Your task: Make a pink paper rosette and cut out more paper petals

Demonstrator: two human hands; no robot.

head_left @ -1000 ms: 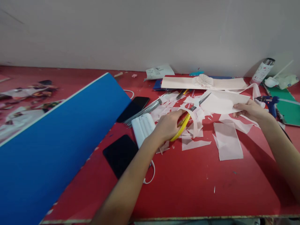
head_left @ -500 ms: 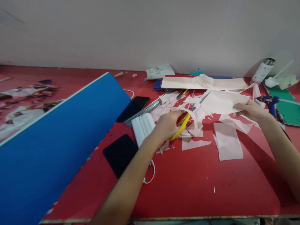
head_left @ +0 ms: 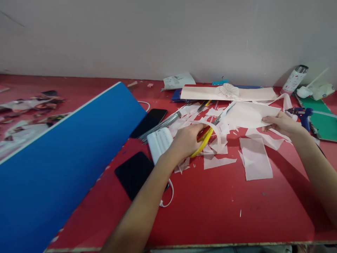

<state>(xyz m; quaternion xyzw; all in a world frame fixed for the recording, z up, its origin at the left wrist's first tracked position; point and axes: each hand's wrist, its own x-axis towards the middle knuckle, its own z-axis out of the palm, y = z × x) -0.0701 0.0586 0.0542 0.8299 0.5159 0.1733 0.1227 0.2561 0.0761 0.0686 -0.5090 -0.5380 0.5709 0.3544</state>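
Observation:
My left hand (head_left: 187,140) is closed round the yellow handles of a pair of scissors (head_left: 210,130). The blades point up and right into the left edge of a pale pink paper sheet (head_left: 250,115). My right hand (head_left: 281,124) pinches that sheet at its right end and holds it just above the red table (head_left: 226,207). A curled pink strip hangs by the blades. Several pink paper scraps (head_left: 219,140) lie under and around the scissors.
A large blue board (head_left: 60,165) leans at the left. Two black phones (head_left: 134,174), a white power bank (head_left: 159,144) and metal rods (head_left: 163,123) lie left of my hand. A long pink strip with a paper rosette (head_left: 228,91), a blue glue gun (head_left: 302,114) and a can (head_left: 294,80) sit behind.
The scissor blades have edged slightly further into the pink sheet. Both hands stay almost where they were.

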